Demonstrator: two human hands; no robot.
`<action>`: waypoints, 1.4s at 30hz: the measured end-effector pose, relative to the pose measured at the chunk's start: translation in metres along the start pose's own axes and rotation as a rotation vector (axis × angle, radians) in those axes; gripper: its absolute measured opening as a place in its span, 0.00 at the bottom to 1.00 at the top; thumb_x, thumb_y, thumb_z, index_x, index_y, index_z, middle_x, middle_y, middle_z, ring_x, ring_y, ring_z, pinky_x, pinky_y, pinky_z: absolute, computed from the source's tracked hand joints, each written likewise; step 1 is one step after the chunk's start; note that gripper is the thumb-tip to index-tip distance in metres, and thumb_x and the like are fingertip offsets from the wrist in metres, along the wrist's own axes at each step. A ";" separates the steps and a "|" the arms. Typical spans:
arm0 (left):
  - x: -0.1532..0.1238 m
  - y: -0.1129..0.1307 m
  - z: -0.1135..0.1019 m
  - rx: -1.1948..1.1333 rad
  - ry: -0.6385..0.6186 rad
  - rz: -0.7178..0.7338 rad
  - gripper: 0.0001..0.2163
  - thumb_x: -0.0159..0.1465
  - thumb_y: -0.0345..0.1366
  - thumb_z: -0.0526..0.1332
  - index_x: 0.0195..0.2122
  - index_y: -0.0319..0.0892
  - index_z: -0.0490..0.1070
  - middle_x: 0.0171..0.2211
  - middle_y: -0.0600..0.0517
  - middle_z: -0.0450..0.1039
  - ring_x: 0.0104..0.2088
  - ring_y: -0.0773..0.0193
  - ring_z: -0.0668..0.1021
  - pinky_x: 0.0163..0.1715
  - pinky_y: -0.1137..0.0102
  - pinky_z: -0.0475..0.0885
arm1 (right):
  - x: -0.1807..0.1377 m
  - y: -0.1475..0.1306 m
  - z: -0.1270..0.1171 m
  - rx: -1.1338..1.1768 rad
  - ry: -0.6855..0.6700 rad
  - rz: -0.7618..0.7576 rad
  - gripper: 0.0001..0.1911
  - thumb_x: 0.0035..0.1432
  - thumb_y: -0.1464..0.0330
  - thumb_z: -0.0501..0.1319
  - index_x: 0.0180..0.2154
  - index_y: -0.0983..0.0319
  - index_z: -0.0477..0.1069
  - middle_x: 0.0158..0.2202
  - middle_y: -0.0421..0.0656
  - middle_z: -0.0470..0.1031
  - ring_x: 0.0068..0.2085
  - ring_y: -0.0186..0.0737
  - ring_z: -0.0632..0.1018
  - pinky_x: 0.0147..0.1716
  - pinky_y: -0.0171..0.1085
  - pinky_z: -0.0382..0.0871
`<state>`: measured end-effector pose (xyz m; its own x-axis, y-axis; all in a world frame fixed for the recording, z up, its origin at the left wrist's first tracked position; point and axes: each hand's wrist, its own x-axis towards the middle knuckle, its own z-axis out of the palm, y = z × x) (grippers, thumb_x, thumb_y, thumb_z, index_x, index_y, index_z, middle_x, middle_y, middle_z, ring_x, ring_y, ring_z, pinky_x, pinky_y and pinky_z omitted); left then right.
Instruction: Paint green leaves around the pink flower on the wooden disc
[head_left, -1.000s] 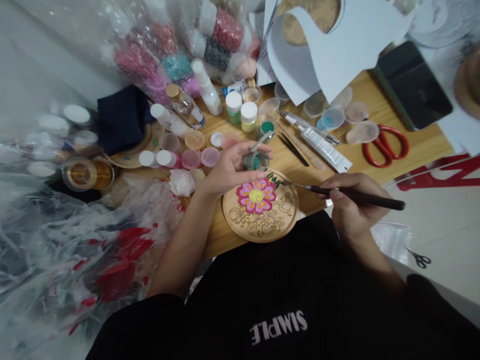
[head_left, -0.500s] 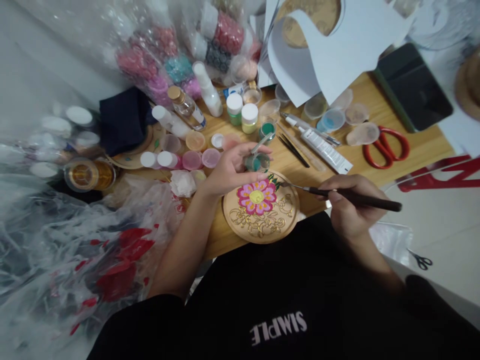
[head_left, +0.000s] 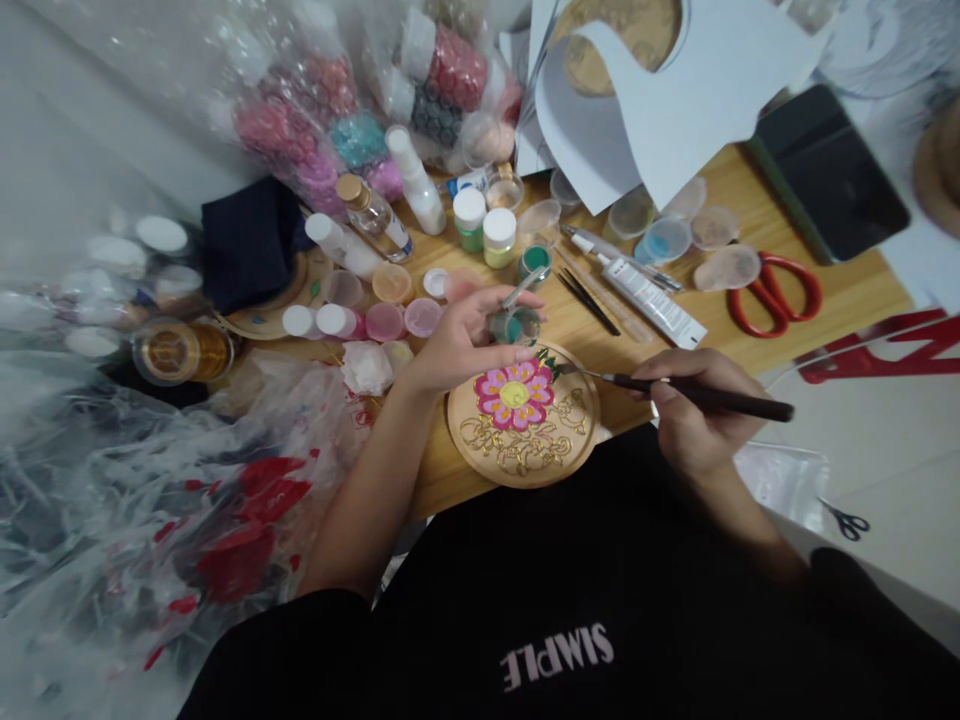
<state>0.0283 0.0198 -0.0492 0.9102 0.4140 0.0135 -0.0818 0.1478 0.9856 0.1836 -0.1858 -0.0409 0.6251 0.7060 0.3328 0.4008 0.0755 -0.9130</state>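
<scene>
A round wooden plaque [head_left: 517,465] lies at the table's front edge, with raised gold outlines and a pink flower [head_left: 514,394] with a yellow centre. My right hand [head_left: 701,410] is closed round the dark handle of a palette knife [head_left: 750,403]. The knife's thin metal tip touches the green leaves [head_left: 551,362] beside the flower. My left hand [head_left: 457,345] rests its thumb on the plaque's upper edge and holds a thin grey stick [head_left: 527,286] between its fingers. Close to those fingers is a small clear cup [head_left: 517,327] with green paint inside.
Behind the plaque stand an open green paint jar [head_left: 535,262], white-capped jars [head_left: 499,238] and a corked bottle [head_left: 373,215]. Rightward lie a white tube [head_left: 652,302], red-handled scissors [head_left: 774,296] and a phone [head_left: 829,175]. Crumpled plastic wrap [head_left: 172,520] fills the left side.
The palette knife's handle and my right hand have shifted slightly to the left. My left hand and the plaque hold almost the same place.
</scene>
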 end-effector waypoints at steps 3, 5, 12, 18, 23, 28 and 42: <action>0.000 0.000 0.000 0.018 -0.005 -0.001 0.21 0.53 0.37 0.73 0.47 0.44 0.73 0.45 0.50 0.78 0.45 0.62 0.80 0.47 0.68 0.78 | 0.000 0.000 0.000 -0.017 -0.005 -0.003 0.03 0.58 0.66 0.64 0.33 0.55 0.77 0.26 0.37 0.78 0.23 0.34 0.75 0.19 0.37 0.67; 0.000 0.001 0.000 0.021 -0.008 -0.007 0.21 0.53 0.37 0.73 0.47 0.43 0.73 0.45 0.49 0.78 0.46 0.61 0.80 0.47 0.68 0.77 | 0.000 -0.001 0.000 -0.020 -0.008 -0.010 0.03 0.58 0.66 0.64 0.34 0.55 0.77 0.26 0.37 0.78 0.23 0.34 0.75 0.20 0.36 0.67; 0.000 0.000 0.000 -0.008 -0.019 0.018 0.21 0.54 0.36 0.73 0.48 0.43 0.72 0.45 0.49 0.78 0.48 0.61 0.80 0.48 0.68 0.77 | 0.001 -0.003 0.001 -0.025 -0.016 -0.023 0.03 0.58 0.67 0.64 0.33 0.56 0.77 0.26 0.37 0.77 0.23 0.33 0.75 0.20 0.36 0.67; 0.001 0.000 0.000 -0.021 -0.030 0.036 0.19 0.55 0.34 0.72 0.47 0.43 0.72 0.45 0.50 0.79 0.47 0.63 0.81 0.47 0.70 0.77 | 0.001 -0.003 0.001 -0.017 -0.021 -0.009 0.04 0.59 0.66 0.63 0.34 0.55 0.77 0.26 0.37 0.77 0.23 0.34 0.75 0.19 0.36 0.67; 0.000 0.001 0.000 -0.025 -0.031 0.030 0.19 0.55 0.33 0.72 0.48 0.43 0.72 0.45 0.51 0.79 0.44 0.67 0.81 0.44 0.73 0.77 | 0.001 -0.004 0.001 -0.012 -0.012 -0.017 0.03 0.59 0.67 0.63 0.34 0.55 0.78 0.27 0.37 0.78 0.24 0.34 0.76 0.20 0.36 0.66; 0.001 0.001 0.000 -0.014 -0.037 0.023 0.20 0.55 0.34 0.72 0.48 0.42 0.72 0.45 0.50 0.79 0.45 0.64 0.81 0.45 0.71 0.77 | 0.000 -0.003 0.000 -0.008 -0.015 -0.001 0.04 0.59 0.66 0.63 0.34 0.55 0.78 0.27 0.37 0.78 0.24 0.35 0.76 0.21 0.37 0.68; 0.000 -0.001 -0.001 0.002 -0.029 0.008 0.21 0.55 0.37 0.73 0.48 0.42 0.72 0.47 0.48 0.78 0.47 0.62 0.80 0.48 0.69 0.77 | 0.005 -0.005 0.003 0.104 0.126 0.005 0.02 0.55 0.66 0.66 0.31 0.56 0.78 0.24 0.36 0.77 0.22 0.34 0.76 0.18 0.36 0.66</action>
<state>0.0282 0.0205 -0.0498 0.9210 0.3887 0.0260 -0.0882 0.1430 0.9858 0.1826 -0.1811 -0.0353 0.7087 0.6132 0.3489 0.3298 0.1491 -0.9322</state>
